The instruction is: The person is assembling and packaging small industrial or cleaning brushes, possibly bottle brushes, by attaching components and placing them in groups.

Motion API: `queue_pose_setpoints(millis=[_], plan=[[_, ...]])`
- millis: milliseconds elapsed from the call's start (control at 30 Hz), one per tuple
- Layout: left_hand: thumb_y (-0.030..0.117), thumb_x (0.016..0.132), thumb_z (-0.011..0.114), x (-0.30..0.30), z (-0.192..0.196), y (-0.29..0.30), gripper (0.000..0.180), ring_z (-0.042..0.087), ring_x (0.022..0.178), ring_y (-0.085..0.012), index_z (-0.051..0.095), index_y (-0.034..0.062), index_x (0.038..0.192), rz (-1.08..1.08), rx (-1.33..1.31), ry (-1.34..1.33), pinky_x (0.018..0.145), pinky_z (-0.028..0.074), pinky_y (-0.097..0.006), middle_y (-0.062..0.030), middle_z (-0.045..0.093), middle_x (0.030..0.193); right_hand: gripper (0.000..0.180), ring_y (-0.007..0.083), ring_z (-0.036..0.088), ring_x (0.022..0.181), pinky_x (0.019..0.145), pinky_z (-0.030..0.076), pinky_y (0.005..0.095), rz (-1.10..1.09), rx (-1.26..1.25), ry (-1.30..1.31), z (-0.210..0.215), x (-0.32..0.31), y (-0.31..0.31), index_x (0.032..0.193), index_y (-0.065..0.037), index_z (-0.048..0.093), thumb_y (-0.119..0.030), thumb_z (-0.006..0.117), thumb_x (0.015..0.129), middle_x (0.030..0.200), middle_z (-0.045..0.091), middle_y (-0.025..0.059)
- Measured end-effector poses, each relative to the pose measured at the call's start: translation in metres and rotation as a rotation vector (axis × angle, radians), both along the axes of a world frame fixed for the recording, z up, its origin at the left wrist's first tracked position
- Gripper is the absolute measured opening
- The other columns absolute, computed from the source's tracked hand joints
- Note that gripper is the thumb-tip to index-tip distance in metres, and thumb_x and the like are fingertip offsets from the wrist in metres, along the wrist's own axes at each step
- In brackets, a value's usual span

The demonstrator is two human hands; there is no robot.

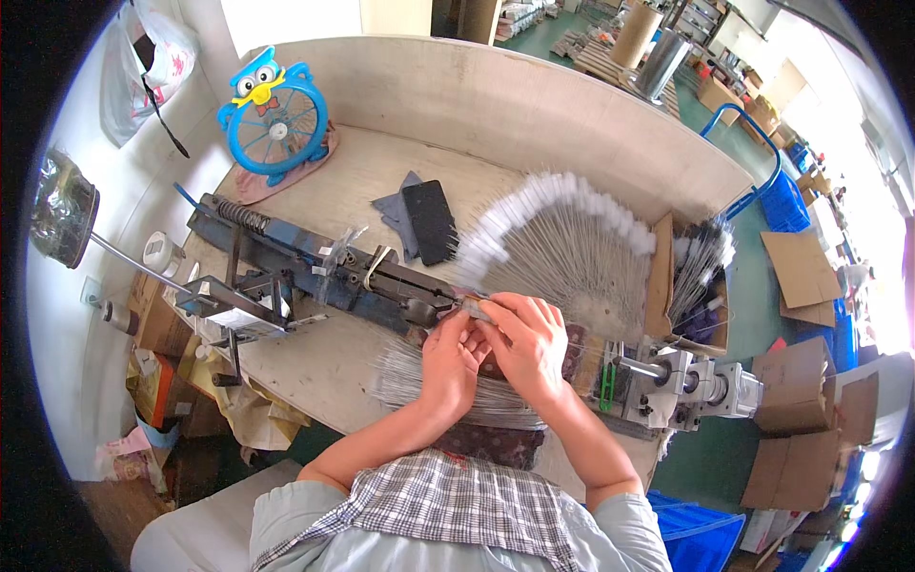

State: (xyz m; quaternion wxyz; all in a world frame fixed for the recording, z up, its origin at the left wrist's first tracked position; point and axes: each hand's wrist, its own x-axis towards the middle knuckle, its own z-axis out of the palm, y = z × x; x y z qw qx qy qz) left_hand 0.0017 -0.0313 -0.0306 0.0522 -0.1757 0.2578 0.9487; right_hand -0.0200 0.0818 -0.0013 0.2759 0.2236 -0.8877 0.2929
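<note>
My left hand [451, 367] and my right hand [530, 348] meet at the near end of a long dark metal machine [315, 265]. Fingers of both are pinched together over a small spot there; whatever they hold is too small to make out. A pale wrap, perhaps tape, shows at the fingertips. Bundles of thin metal wires [400, 377] lie beneath and beside my wrists. Beyond my right hand spreads a wide fan of wire brushes [572, 253], their white tufted tips pointing away from me.
A black phone [431, 222] lies on a grey cloth [392, 212]. A blue cartoon-shaped fan [276, 132] stands far left. At right are a cardboard box [660, 276] with more brushes and a metal motor unit [701, 388]. A low panel [534, 100] borders the table's back.
</note>
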Motion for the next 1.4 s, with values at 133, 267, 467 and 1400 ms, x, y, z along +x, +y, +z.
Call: queue_pose_setpoints(millis=[133,267,467,1400], plan=[[0.014,0.091,0.054,0.000,0.002,0.000,0.012,0.057,0.090,-0.0119,0.053,0.0055,0.100,-0.015,-0.016,-0.002,0.082,0.046,-0.029,-0.0031,0.058,0.096,0.024,0.0213,0.061,0.086,0.077,0.045,0.0340,0.007,-0.008,0.016,0.002,0.001,0.001,0.090,-0.009,0.069,-0.011,0.074,0.067,0.095,0.065,0.0022],[0.011,0.093,0.051,0.001,0.000,0.001,0.011,0.058,0.089,-0.0113,0.053,0.0046,0.102,-0.015,-0.084,0.046,0.080,0.047,-0.028,-0.0035,0.059,0.097,0.025,0.0222,0.061,0.087,0.078,0.044,0.0351,0.020,0.011,-0.017,0.000,0.002,0.003,0.093,-0.011,0.068,-0.012,0.071,0.068,0.096,0.063,0.0019],[0.009,0.093,0.050,0.000,0.004,0.004,0.013,0.059,0.088,-0.0113,0.053,0.0045,0.105,0.002,-0.073,0.056,0.079,0.048,-0.027,-0.0042,0.060,0.100,0.024,0.0225,0.061,0.087,0.078,0.045,0.0352,0.014,-0.001,-0.030,-0.001,0.002,0.005,0.091,-0.011,0.069,-0.013,0.072,0.068,0.096,0.064,0.0025],[0.033,0.096,0.044,0.000,0.006,-0.006,0.034,0.059,0.100,-0.0240,0.052,0.0038,0.113,-0.069,-0.062,0.034,0.091,0.045,-0.037,-0.0119,0.060,0.110,0.015,0.0223,0.058,0.080,0.075,0.044,0.0357,-0.045,0.225,-0.155,0.012,0.019,0.037,0.086,-0.007,0.067,-0.014,0.069,0.074,0.076,0.061,0.0019]])
